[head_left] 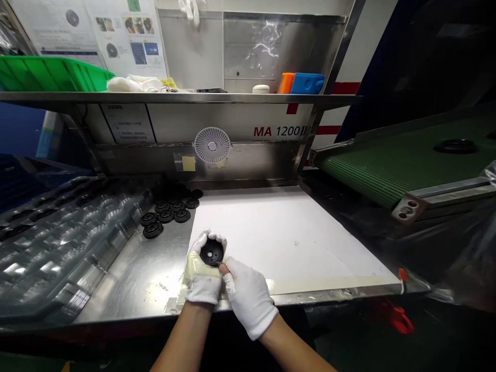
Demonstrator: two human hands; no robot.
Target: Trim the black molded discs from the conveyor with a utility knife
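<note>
My left hand (pixel 202 276), in a white glove with a yellowish palm, is closed around a black round plastic part (pixel 211 252). The part's hollow face points up towards me, with a light hole near its middle. Against its lower right edge my right hand (pixel 250 297), also in a white glove, is closed in a pinch with one bare fingertip showing. Whatever lies between those right fingers is hidden. Left of the hands, stacks of similar black round parts (pixel 166 216) stand on the metal table (pixel 132 274).
A white sheet (pixel 287 237) covers the table's right side. Clear plastic trays (pixel 70 248) fill the left. A green conveyor (pixel 387 165) carries a black part (pixel 456 146) at right. Above, a shelf (pixel 186 97) holds a green bin (pixel 50 75); a small fan (pixel 212 145) is below it.
</note>
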